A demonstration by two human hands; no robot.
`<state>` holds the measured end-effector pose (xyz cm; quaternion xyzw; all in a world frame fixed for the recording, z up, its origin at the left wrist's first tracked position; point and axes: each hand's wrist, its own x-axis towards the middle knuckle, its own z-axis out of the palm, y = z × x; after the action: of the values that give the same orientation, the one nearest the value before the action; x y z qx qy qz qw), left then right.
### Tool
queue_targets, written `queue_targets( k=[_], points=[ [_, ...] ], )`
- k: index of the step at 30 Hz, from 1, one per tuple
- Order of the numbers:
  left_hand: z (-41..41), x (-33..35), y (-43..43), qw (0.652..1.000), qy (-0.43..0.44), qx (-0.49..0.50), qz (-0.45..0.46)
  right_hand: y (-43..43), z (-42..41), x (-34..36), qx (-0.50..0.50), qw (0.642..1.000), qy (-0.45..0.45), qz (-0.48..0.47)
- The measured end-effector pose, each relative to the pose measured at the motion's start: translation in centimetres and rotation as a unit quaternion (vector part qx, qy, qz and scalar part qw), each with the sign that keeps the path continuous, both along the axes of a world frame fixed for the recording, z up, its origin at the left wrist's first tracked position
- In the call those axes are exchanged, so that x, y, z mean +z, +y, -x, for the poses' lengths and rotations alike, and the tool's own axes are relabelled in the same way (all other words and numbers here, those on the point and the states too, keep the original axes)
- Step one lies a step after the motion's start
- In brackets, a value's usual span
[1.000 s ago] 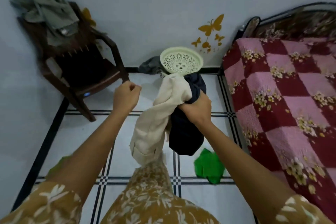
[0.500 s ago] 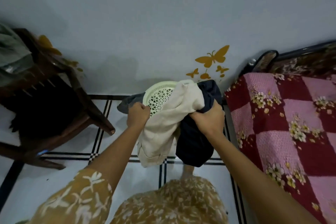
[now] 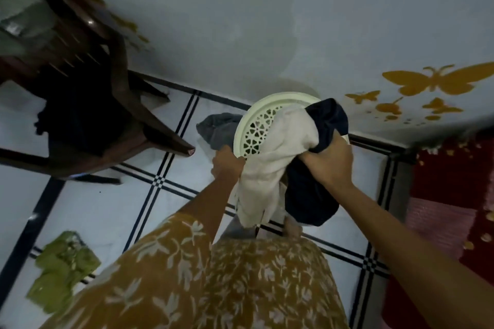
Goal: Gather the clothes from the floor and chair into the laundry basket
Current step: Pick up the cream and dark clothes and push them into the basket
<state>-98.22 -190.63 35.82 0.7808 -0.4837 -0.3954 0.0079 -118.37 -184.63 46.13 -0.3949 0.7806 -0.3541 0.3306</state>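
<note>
My right hand (image 3: 330, 161) grips a bundle of two garments, a cream cloth (image 3: 270, 163) and a dark navy cloth (image 3: 310, 195), held just over the pale green perforated lid of the laundry basket (image 3: 251, 120) by the wall. My left hand (image 3: 227, 164) is closed at the near rim of that lid, touching the cream cloth. A grey garment (image 3: 216, 128) lies on the floor behind the basket's left side. A light green garment (image 3: 61, 270) lies on the tiles at lower left. Grey-green clothes (image 3: 18, 16) hang on the brown chair (image 3: 112, 93) at upper left.
A bed with a red and pink floral cover (image 3: 451, 211) runs along the right edge. The wall with yellow butterfly stickers (image 3: 433, 83) is right behind the basket. White tiled floor with black lines (image 3: 112, 211) lies between the chair and me.
I have stepped closer to the basket and the view has tilted left. My left hand went from mid-air to the lid's rim. The bundle now hangs over the lid.
</note>
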Motion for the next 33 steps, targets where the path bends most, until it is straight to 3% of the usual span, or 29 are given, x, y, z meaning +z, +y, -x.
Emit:
queue_targets(
  k=[7, 10, 16, 20, 25, 33],
  points=[
    [1.4, -10.9, -6.3, 0.998, 0.054, -0.022, 0.001, -6.0, 0.3, -11.4, -0.022, 0.998, -0.010, -0.061],
    [1.7, -13.5, -8.0, 0.999, 0.011, -0.012, 0.039, -8.3, 0.4, -14.8, -0.026, 0.996, -0.002, -0.085],
    [-1.3, -13.0, -8.7, 0.992, 0.045, 0.058, 0.100, -12.6, -1.4, -15.6, 0.038, 0.995, -0.015, -0.088],
    [-6.9, -10.0, -6.4, 0.981, -0.002, 0.126, 0.147, -15.2, -6.3, -12.9, 0.139, 0.989, -0.024, -0.052],
    [-15.5, -6.6, 1.0, 0.915, 0.026, 0.336, 0.220, -14.1, -16.4, -10.6, 0.297, 0.954, -0.043, -0.019],
    [-25.3, -10.1, 17.8, 0.796, 0.071, 0.569, 0.195, -4.9, -32.6, -14.0, 0.476, 0.877, -0.036, -0.057]
  ],
)
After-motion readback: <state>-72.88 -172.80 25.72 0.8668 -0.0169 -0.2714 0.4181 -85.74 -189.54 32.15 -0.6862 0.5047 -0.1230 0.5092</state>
